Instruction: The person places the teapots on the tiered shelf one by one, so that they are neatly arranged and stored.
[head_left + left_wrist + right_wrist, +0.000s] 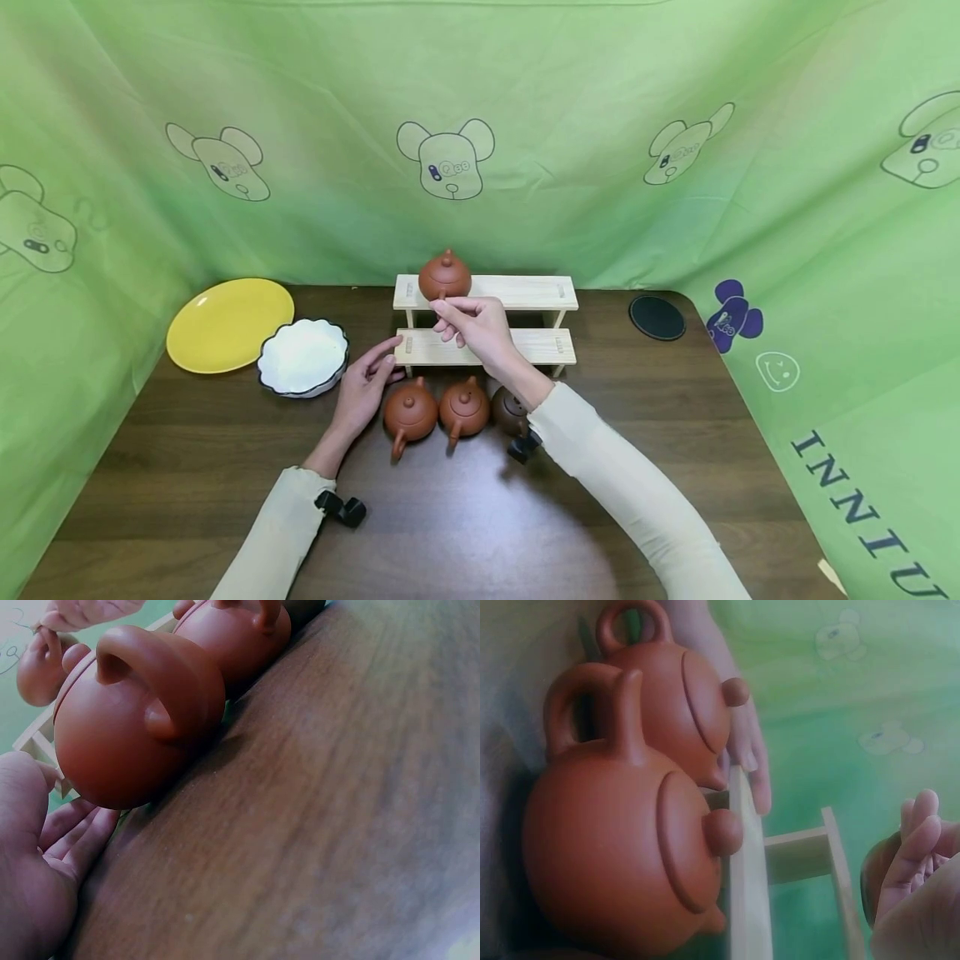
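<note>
A reddish-brown clay teapot [445,277] sits at the left part of the upper tier of a two-step wooden stand [517,292]. My right hand [483,332] pinches its handle between thumb and fingers, as the left wrist view also shows. At the left end of the lower tier, my left hand [363,387] touches the board with its fingers loosely extended. In front of the stand are two more reddish-brown teapots [410,410] [142,720], handles toward me. Beside them stands a dark brown teapot [507,408], partly hidden by my right wrist.
Left on the wooden table [187,500] are a yellow oval plate [225,325] and a white scalloped dish [302,358] with a dark rim. A black round coaster [657,317] lies at the back right. Green printed cloth [337,167] walls in the back and sides.
</note>
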Action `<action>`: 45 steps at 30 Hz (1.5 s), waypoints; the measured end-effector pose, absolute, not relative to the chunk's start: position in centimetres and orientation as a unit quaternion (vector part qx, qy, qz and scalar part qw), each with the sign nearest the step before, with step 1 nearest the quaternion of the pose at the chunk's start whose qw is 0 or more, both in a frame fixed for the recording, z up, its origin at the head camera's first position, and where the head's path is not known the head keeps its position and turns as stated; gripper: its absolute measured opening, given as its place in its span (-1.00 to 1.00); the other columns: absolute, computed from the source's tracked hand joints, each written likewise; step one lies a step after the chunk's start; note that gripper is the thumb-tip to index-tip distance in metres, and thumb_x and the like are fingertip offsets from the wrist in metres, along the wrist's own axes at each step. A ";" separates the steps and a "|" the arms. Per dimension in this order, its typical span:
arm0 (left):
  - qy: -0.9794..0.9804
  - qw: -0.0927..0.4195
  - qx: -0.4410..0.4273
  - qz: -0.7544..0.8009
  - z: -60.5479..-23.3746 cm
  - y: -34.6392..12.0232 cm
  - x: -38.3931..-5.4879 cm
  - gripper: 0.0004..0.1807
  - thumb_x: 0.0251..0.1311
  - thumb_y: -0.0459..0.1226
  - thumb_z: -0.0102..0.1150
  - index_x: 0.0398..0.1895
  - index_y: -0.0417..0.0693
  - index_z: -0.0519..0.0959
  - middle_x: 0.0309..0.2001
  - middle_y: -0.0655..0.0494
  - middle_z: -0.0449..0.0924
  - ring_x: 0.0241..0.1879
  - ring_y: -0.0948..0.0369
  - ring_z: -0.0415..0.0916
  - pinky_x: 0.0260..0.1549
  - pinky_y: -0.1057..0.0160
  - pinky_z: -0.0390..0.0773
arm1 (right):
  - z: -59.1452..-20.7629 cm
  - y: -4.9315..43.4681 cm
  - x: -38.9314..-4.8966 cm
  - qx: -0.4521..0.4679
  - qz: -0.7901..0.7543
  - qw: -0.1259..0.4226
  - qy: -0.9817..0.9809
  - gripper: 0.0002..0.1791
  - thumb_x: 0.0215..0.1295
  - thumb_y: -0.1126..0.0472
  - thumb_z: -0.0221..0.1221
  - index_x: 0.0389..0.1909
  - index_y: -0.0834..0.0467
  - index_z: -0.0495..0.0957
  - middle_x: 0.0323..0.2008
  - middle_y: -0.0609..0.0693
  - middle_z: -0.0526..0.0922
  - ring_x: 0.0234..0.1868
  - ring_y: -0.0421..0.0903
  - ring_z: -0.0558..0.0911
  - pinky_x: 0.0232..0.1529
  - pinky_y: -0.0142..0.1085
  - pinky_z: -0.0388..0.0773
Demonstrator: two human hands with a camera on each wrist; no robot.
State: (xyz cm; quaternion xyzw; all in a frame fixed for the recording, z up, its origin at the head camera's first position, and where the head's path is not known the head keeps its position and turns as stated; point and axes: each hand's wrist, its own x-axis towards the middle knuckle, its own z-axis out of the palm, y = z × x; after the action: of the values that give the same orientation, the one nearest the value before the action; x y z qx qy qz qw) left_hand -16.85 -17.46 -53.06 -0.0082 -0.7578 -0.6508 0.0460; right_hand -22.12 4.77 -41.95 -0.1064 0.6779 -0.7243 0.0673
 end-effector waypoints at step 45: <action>-0.760 0.043 -0.007 -0.648 -53.0 -17.3 -16.9 -0.58 0.74 -0.27 0.11 0.53 -0.07 0.61 0.25 -0.30 0.73 0.06 -0.19 0.82 0.00 0.37 0.81 | -42.2 4.0 -22.6 -0.098 -0.674 0.061 0.729 -0.72 0.62 0.17 0.35 0.04 0.34 0.83 -0.52 -0.14 0.72 -0.65 -0.30 0.55 -0.69 -0.49 0.36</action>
State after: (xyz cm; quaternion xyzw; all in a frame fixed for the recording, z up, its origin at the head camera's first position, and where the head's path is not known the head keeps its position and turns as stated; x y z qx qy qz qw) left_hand -16.88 -17.29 -52.96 -0.0068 -0.7602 -0.6482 0.0434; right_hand -22.58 3.99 -42.25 -0.0976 0.7295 -0.6743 0.0605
